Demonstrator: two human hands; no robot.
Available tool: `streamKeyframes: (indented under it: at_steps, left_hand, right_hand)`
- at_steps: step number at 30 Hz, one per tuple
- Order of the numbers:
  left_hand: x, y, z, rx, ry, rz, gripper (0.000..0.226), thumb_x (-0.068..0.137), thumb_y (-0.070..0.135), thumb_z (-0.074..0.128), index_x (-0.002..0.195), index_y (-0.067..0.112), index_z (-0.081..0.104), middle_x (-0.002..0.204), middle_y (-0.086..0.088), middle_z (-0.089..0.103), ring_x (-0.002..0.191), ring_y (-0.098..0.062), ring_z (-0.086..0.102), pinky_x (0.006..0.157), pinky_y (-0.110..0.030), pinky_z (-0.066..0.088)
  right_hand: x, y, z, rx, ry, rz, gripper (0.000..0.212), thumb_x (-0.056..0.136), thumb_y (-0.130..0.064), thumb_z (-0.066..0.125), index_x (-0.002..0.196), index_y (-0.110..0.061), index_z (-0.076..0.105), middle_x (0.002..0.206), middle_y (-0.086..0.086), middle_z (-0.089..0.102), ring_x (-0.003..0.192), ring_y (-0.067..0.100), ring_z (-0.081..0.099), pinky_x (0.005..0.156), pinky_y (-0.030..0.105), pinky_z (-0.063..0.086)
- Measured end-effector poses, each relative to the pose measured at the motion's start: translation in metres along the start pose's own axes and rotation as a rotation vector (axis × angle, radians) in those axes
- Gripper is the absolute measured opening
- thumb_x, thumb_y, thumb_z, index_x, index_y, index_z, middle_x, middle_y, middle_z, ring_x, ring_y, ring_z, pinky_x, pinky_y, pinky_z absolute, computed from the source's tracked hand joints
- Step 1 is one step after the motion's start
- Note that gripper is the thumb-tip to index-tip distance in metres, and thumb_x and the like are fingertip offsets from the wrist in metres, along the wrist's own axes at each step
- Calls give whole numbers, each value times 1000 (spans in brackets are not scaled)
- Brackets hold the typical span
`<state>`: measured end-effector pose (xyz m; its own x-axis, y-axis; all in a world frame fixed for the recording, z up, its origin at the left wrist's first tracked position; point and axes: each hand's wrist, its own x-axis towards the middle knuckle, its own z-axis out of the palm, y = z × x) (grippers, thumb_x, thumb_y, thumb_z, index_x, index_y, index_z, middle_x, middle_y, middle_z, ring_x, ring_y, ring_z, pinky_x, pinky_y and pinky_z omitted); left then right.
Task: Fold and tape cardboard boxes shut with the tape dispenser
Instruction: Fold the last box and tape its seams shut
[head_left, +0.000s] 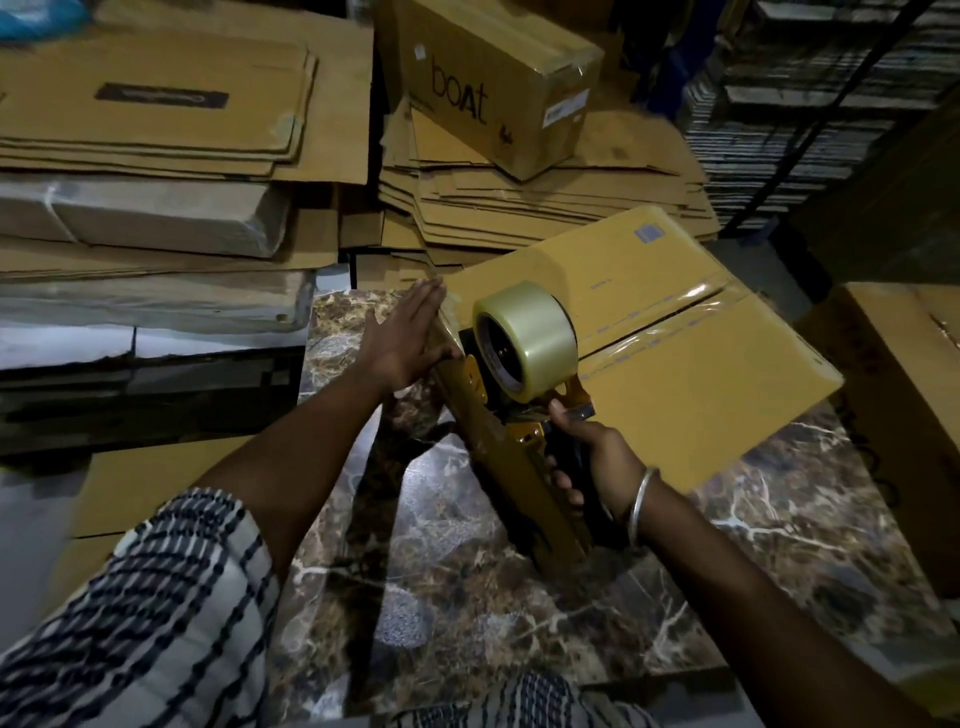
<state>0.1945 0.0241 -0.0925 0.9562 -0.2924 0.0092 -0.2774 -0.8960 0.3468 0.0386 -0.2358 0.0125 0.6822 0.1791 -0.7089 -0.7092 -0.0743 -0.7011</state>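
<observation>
A yellow cardboard box (675, 364) lay on the brown marble-patterned floor (467, 597) — flattened cartons (156, 104) stacked behind. The left hand (405, 338) pressed flat-fingered against its side; the right hand (597, 462) gripped the tape dispenser (524, 353) at the box's edge.
</observation>
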Motion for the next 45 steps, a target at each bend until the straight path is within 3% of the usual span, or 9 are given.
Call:
streamKeyframes:
  at_steps: [3,6,13,16,22,28,37,42,45]
  left_hand:
    - [17,6,-6,52,-40,-36,98,85,79,39,160,24,7,168,8,-1,154,-13,-1,108,-77,19]
    - [25,10,-4,-10,-74,-37,117,70,98,9,160,25,4,168,8,-1,154,-17,-3,109,-76,21]
    - [31,15,-3,-75,-84,-36,119,67,98,13,160,24,4,168,10,-4,154,-21,-8,108,-79,17]
    - [33,13,0,-86,-83,-45,125,61,104,8,159,27,1,167,12,-5,154,-20,-10,110,-75,20]
    - [12,44,-5,-5,66,2,82,97,63,38,160,23,5,168,1,2,154,-23,-9,116,-68,0]
    - [-34,74,36,-245,121,392,50,102,47,39,146,26,51,160,12,30,152,-11,7,115,-62,3]
    - [-26,79,33,-305,144,206,40,87,42,67,126,34,66,153,27,33,146,10,4,108,-78,12]
    - [-15,85,15,-309,75,145,43,90,30,71,132,32,64,152,27,32,145,7,3,113,-65,3]
    - [-12,94,0,-316,8,109,42,92,21,71,133,22,64,158,11,37,152,-9,9,112,-44,13]
  right_hand:
    - [6,-13,-4,-37,12,37,62,83,-69,55,63,-11,46,54,7,36,38,20,28,39,25,22]
    - [6,-15,-9,-58,13,41,63,79,-73,60,68,-12,49,55,7,36,39,21,28,40,26,24]
    - [-28,23,-32,35,44,-125,45,81,-57,69,83,-13,56,66,8,42,45,19,30,38,26,18]
    - [-41,43,-44,6,55,-113,59,70,-71,73,66,-16,52,72,18,35,49,24,24,47,35,13]
    - [-42,51,-46,7,65,-138,68,54,-79,77,63,-16,53,72,18,34,49,25,23,51,41,10]
    - [-45,51,-44,20,89,-137,64,64,-73,72,60,-12,52,65,15,36,46,23,23,50,40,12]
    - [-47,38,-37,24,104,-82,55,84,-60,54,67,-8,47,51,6,37,37,19,23,42,28,14]
    - [-36,22,-36,-12,105,-29,58,89,-63,50,66,-10,47,52,5,35,39,19,23,41,27,17]
    - [-34,15,-37,-17,100,-23,58,93,-61,48,64,-12,46,51,6,34,39,19,23,41,26,18]
